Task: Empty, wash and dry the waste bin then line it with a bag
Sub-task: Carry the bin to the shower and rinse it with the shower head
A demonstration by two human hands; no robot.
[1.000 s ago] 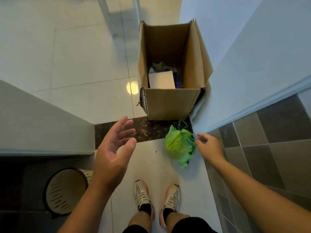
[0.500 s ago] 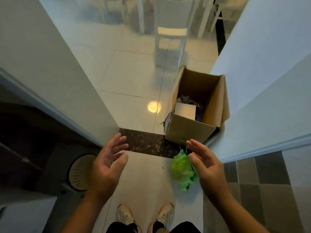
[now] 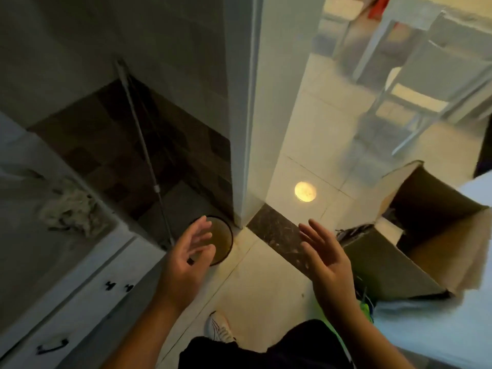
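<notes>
The view swings left, and that is the big change: the dark tiled room (image 3: pixel 111 145) now fills the nine o'clock side, where a second ago the bright hall floor (image 3: pixel 314 145) and the cardboard box (image 3: pixel 415 262) sat dead ahead. The box has slid out to three o'clock, its open top facing up, contents too blurred to read. A white cabinet (image 3: pixel 80 283) with dark handles runs along the lower left, something pale and crumpled lying on its worktop, and a long thin pole (image 3: pixel 143 145) leans in the corner.

Now the waste bin (image 3: pixel 222 241): it stands on the floor at the foot of the white door frame (image 3: pixel 247 129), near centre, seen from straight above as a round rim. It looks empty from here, though the inside is dim.

The green bag (image 3: pixel 366 310) is all but gone from sight, a sliver at four o'clock behind the right wrist, down by the box.

The left hand (image 3: pixel 186 257) hovers over the bin's near edge, fingers spread and loose, holding nothing. The right hand (image 3: pixel 327 262) is likewise apart and bare, palm inward at centre right.

So the emptying looks done; the person appears to be turning to pick the bin up for washing.
</notes>
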